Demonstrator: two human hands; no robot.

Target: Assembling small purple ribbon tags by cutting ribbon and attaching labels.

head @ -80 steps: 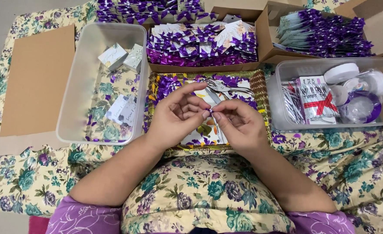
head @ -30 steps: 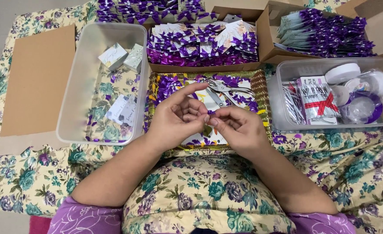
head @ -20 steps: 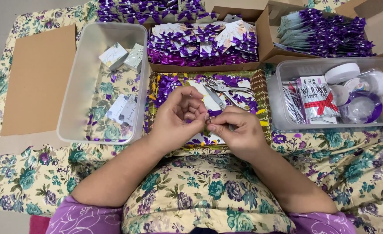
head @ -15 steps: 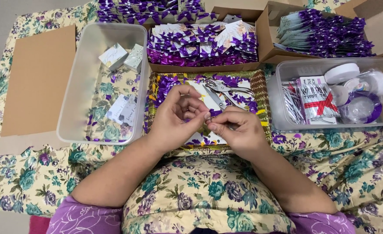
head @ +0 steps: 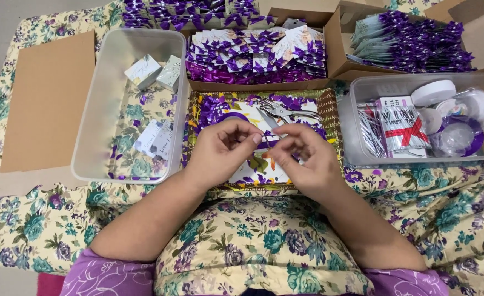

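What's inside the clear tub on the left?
The clear tub holds two small boxes at the far end, loose white cards nearer, and purple scraps. Nothing covers its contents; the floral cloth shows through its bottom.

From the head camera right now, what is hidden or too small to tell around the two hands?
- Head view: the small piece pinched between left hand and right hand is covered by fingertips; its shape is unclear.
- The tray centre is blocked by both hands.
- The cardboard box at top right is cut off by the frame edge.
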